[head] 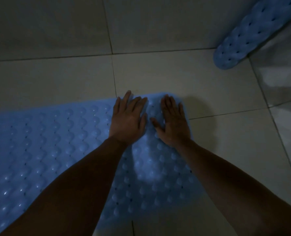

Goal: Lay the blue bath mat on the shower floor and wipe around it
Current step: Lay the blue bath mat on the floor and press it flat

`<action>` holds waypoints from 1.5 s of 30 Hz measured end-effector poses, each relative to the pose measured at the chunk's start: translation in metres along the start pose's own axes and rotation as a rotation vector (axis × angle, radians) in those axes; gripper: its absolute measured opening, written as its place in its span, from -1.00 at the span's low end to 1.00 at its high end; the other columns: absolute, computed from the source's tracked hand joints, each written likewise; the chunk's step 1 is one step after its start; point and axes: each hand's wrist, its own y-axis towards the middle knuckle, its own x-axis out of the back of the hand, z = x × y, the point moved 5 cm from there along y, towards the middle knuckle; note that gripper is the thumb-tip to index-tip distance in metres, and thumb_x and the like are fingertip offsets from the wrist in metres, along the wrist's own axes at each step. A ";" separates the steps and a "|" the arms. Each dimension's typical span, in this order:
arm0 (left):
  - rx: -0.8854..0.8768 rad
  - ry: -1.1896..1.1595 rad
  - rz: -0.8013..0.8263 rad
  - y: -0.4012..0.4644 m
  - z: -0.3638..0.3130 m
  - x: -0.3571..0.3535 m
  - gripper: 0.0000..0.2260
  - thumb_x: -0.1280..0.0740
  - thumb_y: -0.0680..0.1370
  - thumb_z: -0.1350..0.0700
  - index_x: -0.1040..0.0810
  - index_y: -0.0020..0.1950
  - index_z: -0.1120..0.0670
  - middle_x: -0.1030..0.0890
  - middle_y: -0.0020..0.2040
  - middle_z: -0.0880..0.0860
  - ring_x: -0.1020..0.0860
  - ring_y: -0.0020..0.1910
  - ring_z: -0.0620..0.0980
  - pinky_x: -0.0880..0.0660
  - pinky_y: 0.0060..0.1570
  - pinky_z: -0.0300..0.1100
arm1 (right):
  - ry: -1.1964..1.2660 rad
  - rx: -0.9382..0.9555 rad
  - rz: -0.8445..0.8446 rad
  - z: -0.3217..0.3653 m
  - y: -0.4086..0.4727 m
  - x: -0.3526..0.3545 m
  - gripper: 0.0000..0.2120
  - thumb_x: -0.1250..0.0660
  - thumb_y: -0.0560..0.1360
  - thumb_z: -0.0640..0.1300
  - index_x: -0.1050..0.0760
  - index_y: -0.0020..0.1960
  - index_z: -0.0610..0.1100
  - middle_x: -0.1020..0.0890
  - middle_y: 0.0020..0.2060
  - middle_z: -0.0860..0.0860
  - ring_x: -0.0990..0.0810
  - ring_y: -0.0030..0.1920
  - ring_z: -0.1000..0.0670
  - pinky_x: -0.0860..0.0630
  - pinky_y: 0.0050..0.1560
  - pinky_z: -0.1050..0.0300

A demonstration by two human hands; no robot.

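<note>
Two bare forearms (no sleeves), left hand [128,119], right hand [172,124].

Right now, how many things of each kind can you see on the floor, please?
Blue mats: 2, one under the hands, one at the far right
Hands: 2, left hand, right hand, both flat on the near mat
Total: 4

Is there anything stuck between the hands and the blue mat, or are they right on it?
Nothing visible is in between. The left hand and the right hand both lie flat, fingers straight, pressing right on the blue bath mat near its far edge, and the mat rests on the tiled floor.
</note>
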 end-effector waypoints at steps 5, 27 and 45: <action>0.024 -0.048 -0.026 0.004 0.005 0.003 -0.52 -0.12 0.66 -0.05 -0.33 0.56 0.05 -0.41 0.52 0.08 -0.10 0.63 0.16 -0.10 0.55 0.23 | -0.048 -0.026 0.020 0.002 0.001 0.001 -0.05 0.06 0.55 0.43 0.12 0.61 -0.27 0.10 0.62 -0.19 0.17 0.62 -0.11 0.10 0.60 -0.20; 0.044 -0.042 -0.053 -0.027 0.044 0.032 -0.52 -0.08 0.65 -0.10 -0.43 0.49 0.08 -0.46 0.47 0.14 -0.20 0.59 0.21 -0.27 0.46 0.23 | -0.113 0.061 0.103 0.054 -0.032 -0.008 -0.13 0.03 0.59 0.38 0.15 0.62 -0.21 0.21 0.61 -0.19 0.24 0.61 -0.16 0.06 0.58 -0.24; -0.031 0.098 0.264 -0.053 -0.006 -0.025 -0.36 0.12 0.63 -0.23 0.01 0.67 0.03 0.11 0.67 0.15 0.24 0.62 0.26 0.12 0.54 0.35 | 0.485 -0.161 -0.129 0.017 0.041 0.072 -0.78 -0.27 0.62 -0.13 -0.68 0.11 -0.12 -0.73 0.04 -0.05 -0.68 0.10 -0.02 -0.48 0.11 0.31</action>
